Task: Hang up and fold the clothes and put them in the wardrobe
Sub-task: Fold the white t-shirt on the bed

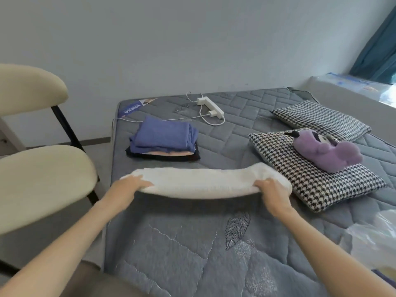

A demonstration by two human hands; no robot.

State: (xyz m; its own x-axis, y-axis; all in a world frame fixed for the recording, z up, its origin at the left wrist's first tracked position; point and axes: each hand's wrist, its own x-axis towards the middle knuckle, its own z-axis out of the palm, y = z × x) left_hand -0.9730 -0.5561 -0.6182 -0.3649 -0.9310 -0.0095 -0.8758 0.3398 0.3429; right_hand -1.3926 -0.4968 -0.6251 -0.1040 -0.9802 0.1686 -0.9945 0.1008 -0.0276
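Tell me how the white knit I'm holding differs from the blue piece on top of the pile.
The white knit is a long, narrow fold; the blue piece is squarer. The white knit is held by its two ends; the blue piece rests untouched on the pile. The white knit is nearer, the blue piece farther back. Both are folded.

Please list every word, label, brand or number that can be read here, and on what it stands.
Blue label on the mattress corner: white print, too blurred to read.
Plastic wrap by the curtain: blue marks, too blurred to read.
No other text shows.
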